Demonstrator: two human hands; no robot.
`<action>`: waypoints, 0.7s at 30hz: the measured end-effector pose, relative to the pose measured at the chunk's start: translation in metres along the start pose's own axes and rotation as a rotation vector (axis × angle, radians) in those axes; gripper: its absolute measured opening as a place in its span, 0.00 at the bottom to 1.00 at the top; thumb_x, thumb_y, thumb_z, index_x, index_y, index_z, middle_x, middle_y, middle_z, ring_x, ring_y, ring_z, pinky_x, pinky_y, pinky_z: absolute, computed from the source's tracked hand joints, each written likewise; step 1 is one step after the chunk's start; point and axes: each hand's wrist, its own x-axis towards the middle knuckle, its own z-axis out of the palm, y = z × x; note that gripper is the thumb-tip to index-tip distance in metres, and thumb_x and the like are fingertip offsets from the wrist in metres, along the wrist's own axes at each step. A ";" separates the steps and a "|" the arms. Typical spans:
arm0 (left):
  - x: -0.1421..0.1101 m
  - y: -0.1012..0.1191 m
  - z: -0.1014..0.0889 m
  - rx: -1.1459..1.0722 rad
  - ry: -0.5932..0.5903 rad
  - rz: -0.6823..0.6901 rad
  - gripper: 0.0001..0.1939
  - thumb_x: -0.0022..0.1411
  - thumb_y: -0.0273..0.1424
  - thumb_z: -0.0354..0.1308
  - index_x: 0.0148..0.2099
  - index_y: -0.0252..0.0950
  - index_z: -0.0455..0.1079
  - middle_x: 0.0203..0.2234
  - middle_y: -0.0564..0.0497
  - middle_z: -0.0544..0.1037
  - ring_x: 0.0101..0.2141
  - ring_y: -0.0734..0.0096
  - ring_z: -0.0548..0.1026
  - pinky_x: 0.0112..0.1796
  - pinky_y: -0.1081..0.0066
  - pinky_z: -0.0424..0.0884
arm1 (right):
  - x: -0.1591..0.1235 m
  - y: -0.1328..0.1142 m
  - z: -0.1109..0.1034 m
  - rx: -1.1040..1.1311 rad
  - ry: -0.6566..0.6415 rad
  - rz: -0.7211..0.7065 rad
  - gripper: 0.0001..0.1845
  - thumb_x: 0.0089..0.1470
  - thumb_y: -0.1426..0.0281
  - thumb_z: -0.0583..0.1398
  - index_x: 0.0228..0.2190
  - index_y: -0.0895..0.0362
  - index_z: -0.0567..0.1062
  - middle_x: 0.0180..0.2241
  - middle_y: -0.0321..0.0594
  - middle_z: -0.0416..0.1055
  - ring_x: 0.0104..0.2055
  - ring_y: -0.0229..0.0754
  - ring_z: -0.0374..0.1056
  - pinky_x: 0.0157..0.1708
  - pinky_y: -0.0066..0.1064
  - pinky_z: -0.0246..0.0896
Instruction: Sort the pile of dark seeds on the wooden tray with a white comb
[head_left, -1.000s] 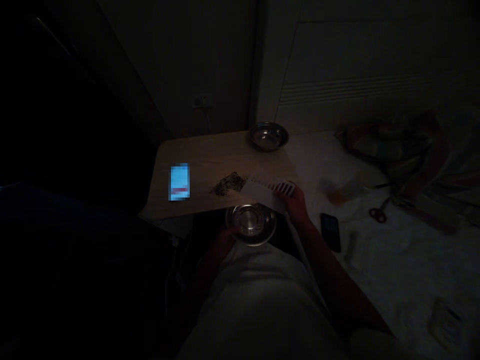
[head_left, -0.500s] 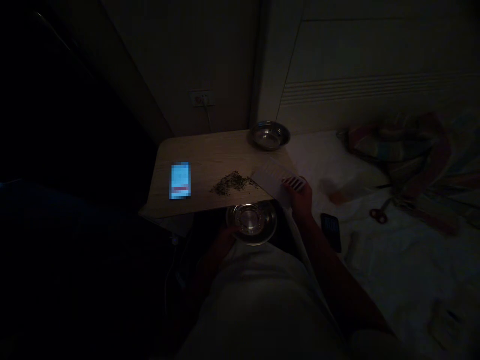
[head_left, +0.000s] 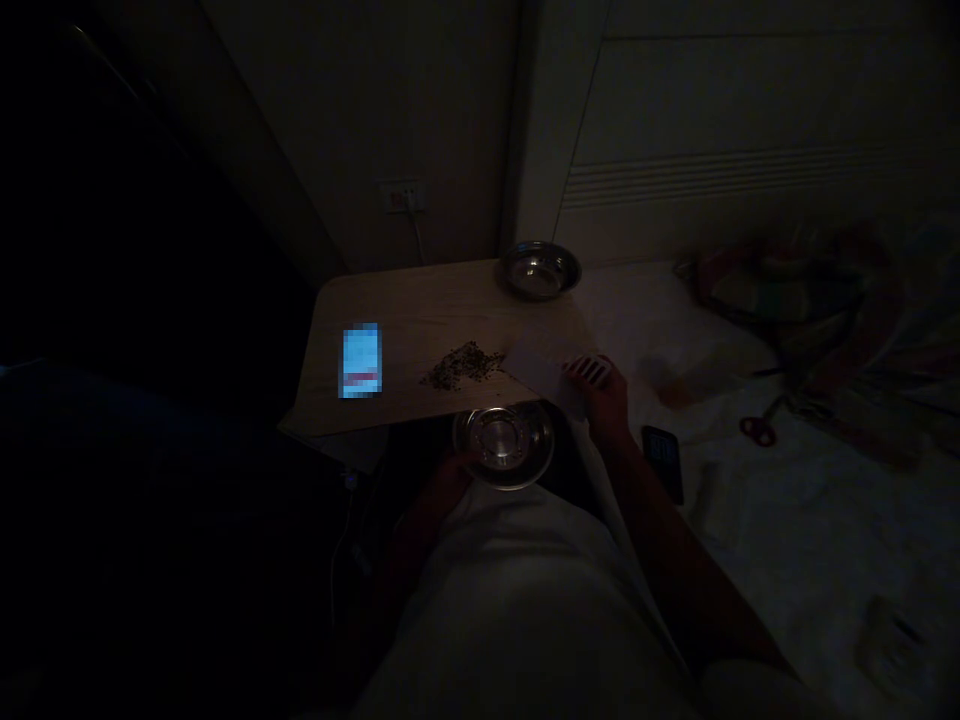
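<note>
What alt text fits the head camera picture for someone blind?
A person's right hand holds a pale slotted card beside scattered dark bits on a dimly lit wood-grained table; the left hand holds a metal bowl by the table's near edge.

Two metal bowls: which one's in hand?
The nearer bowl, off the near edge of the table: the left hand holds its left rim. The farther bowl sits at the table's far right corner, no hand on it.
</note>
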 end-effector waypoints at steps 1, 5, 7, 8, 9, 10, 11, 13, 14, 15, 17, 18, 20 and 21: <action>0.000 0.000 0.000 -0.004 0.007 0.001 0.28 0.38 0.22 0.69 0.46 0.34 0.75 0.42 0.44 0.80 0.51 0.46 0.71 0.53 0.55 0.63 | 0.000 -0.001 0.000 -0.002 -0.007 0.000 0.12 0.41 0.67 0.66 0.30 0.55 0.71 0.29 0.34 0.73 0.31 0.39 0.68 0.35 0.31 0.62; -0.001 -0.001 0.000 -0.017 0.023 0.003 0.29 0.36 0.22 0.68 0.46 0.36 0.75 0.44 0.45 0.80 0.53 0.46 0.70 0.53 0.55 0.62 | 0.002 -0.004 0.002 -0.037 0.005 -0.024 0.11 0.41 0.66 0.66 0.29 0.55 0.71 0.29 0.34 0.73 0.32 0.40 0.68 0.35 0.32 0.62; -0.002 0.000 0.000 -0.016 0.029 -0.006 0.29 0.36 0.22 0.68 0.45 0.35 0.76 0.44 0.45 0.80 0.53 0.46 0.70 0.53 0.54 0.62 | 0.003 -0.006 0.004 -0.051 0.009 -0.026 0.11 0.41 0.67 0.66 0.29 0.55 0.71 0.29 0.34 0.73 0.32 0.40 0.68 0.35 0.32 0.62; -0.002 0.000 0.000 -0.013 0.034 -0.014 0.28 0.35 0.22 0.68 0.45 0.35 0.76 0.43 0.44 0.80 0.53 0.45 0.70 0.54 0.54 0.62 | 0.003 -0.007 0.005 -0.055 0.004 -0.021 0.11 0.41 0.67 0.65 0.29 0.55 0.72 0.30 0.35 0.74 0.32 0.40 0.68 0.35 0.32 0.62; -0.002 -0.001 0.000 -0.010 0.041 -0.018 0.28 0.35 0.22 0.68 0.44 0.34 0.76 0.42 0.44 0.81 0.52 0.45 0.70 0.54 0.53 0.62 | 0.003 -0.008 0.006 -0.059 -0.006 -0.015 0.11 0.41 0.67 0.65 0.29 0.55 0.72 0.30 0.35 0.74 0.32 0.40 0.68 0.35 0.32 0.62; -0.001 -0.001 0.000 -0.009 0.047 -0.021 0.27 0.34 0.22 0.68 0.43 0.34 0.76 0.42 0.44 0.81 0.52 0.45 0.71 0.54 0.53 0.62 | 0.003 -0.009 0.006 -0.062 -0.013 -0.013 0.11 0.41 0.67 0.65 0.29 0.55 0.72 0.30 0.35 0.74 0.31 0.40 0.68 0.34 0.32 0.62; 0.000 -0.001 0.000 -0.011 0.055 -0.023 0.27 0.34 0.22 0.68 0.43 0.34 0.76 0.41 0.45 0.81 0.52 0.46 0.71 0.54 0.53 0.61 | 0.003 -0.009 0.007 -0.068 -0.019 -0.013 0.11 0.41 0.67 0.65 0.30 0.55 0.72 0.30 0.35 0.74 0.31 0.40 0.68 0.34 0.32 0.62; 0.002 -0.002 -0.002 -0.018 0.079 -0.036 0.28 0.32 0.21 0.68 0.43 0.34 0.77 0.40 0.45 0.81 0.52 0.46 0.71 0.54 0.53 0.62 | 0.002 -0.010 0.007 -0.082 -0.027 -0.017 0.11 0.41 0.67 0.66 0.30 0.55 0.72 0.29 0.34 0.74 0.30 0.40 0.68 0.33 0.31 0.61; 0.002 -0.002 -0.002 -0.023 0.087 -0.043 0.29 0.32 0.21 0.68 0.43 0.34 0.77 0.40 0.45 0.81 0.52 0.46 0.71 0.54 0.53 0.62 | 0.002 -0.010 0.006 -0.087 -0.030 -0.019 0.12 0.40 0.67 0.66 0.30 0.55 0.72 0.29 0.34 0.73 0.30 0.40 0.68 0.32 0.31 0.61; 0.002 -0.002 -0.003 -0.025 0.094 -0.050 0.29 0.31 0.21 0.68 0.43 0.34 0.77 0.40 0.46 0.81 0.51 0.46 0.72 0.53 0.53 0.63 | 0.002 -0.010 0.006 -0.091 -0.030 -0.020 0.12 0.40 0.67 0.66 0.30 0.55 0.71 0.29 0.34 0.73 0.30 0.40 0.68 0.32 0.31 0.61; 0.002 -0.002 -0.003 -0.022 0.083 -0.060 0.29 0.32 0.21 0.68 0.43 0.35 0.77 0.40 0.46 0.81 0.51 0.47 0.72 0.53 0.54 0.63 | 0.002 -0.010 0.005 -0.097 -0.036 -0.023 0.12 0.41 0.66 0.65 0.30 0.55 0.71 0.29 0.35 0.74 0.31 0.41 0.68 0.33 0.32 0.62; 0.001 -0.002 -0.003 -0.021 0.071 -0.057 0.29 0.33 0.21 0.68 0.43 0.35 0.77 0.40 0.46 0.81 0.50 0.48 0.73 0.53 0.54 0.64 | 0.002 -0.010 0.005 -0.099 -0.038 -0.024 0.12 0.41 0.66 0.65 0.30 0.54 0.71 0.30 0.35 0.74 0.31 0.41 0.68 0.33 0.32 0.62; 0.001 -0.001 -0.002 -0.025 0.061 -0.053 0.29 0.34 0.21 0.68 0.44 0.36 0.77 0.41 0.47 0.81 0.50 0.49 0.73 0.53 0.55 0.64 | 0.003 -0.011 0.005 -0.102 -0.042 -0.029 0.12 0.41 0.66 0.65 0.30 0.54 0.71 0.30 0.35 0.74 0.32 0.41 0.69 0.34 0.33 0.62; 0.000 -0.001 -0.002 -0.027 0.057 -0.056 0.30 0.34 0.20 0.68 0.45 0.36 0.76 0.42 0.46 0.81 0.50 0.49 0.73 0.52 0.55 0.65 | 0.003 -0.011 0.005 -0.098 -0.045 -0.029 0.12 0.41 0.66 0.65 0.30 0.54 0.71 0.30 0.35 0.74 0.31 0.41 0.69 0.34 0.33 0.62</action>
